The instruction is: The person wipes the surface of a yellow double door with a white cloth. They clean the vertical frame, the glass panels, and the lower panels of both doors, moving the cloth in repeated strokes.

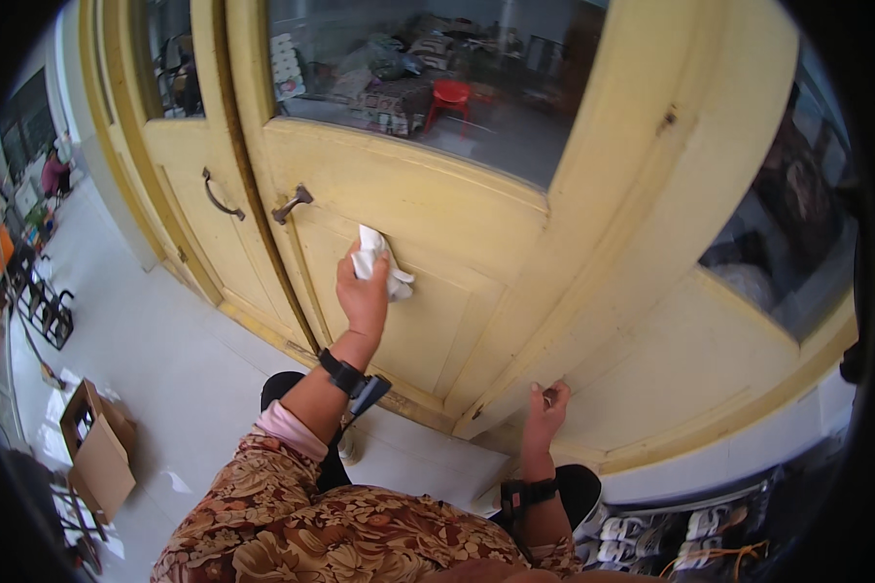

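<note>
A crumpled white cloth (pixel 381 262) is held in my left hand (pixel 364 288), against the lower wooden panel of a pale yellow door (pixel 423 175). Just up and left of that hand is a dark metal pull handle (pixel 292 203). A second dark handle (pixel 221 198) sits on the neighbouring door leaf, across the dark gap. My right hand (pixel 548 404) is low on the right, near the bottom of the yellow frame, its fingers curled with thumb and fingertips close together; whether it pinches something small is not clear. Both wrists wear black straps.
Window panes above the panels show a red chair (pixel 450 98) inside. An opened cardboard box (pixel 102 459) stands on the tiled floor at left, near a black metal rack (pixel 44 306). Shoes (pixel 627 539) stand on a rack at lower right. A person (pixel 55 175) crouches far left.
</note>
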Tool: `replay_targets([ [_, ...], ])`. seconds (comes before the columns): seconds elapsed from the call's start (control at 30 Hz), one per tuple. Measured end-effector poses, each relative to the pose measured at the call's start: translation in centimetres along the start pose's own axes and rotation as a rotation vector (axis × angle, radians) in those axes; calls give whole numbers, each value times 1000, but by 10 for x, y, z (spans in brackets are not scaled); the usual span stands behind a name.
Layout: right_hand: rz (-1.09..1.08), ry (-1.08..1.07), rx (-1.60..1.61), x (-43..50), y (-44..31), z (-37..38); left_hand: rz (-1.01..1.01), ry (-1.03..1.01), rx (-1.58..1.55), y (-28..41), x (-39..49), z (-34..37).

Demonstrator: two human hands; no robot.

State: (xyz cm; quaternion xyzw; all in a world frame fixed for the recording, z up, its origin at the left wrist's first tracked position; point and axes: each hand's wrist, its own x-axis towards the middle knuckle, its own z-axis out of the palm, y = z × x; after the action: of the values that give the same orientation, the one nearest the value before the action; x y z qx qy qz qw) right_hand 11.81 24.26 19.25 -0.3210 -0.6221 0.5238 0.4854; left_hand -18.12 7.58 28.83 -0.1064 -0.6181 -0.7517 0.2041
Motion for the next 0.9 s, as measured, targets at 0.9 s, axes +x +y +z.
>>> replay_targets([
  [0.9, 20, -7, -11, -3, 8, 2, 430, -658, 219, -4, -123, 25],
])
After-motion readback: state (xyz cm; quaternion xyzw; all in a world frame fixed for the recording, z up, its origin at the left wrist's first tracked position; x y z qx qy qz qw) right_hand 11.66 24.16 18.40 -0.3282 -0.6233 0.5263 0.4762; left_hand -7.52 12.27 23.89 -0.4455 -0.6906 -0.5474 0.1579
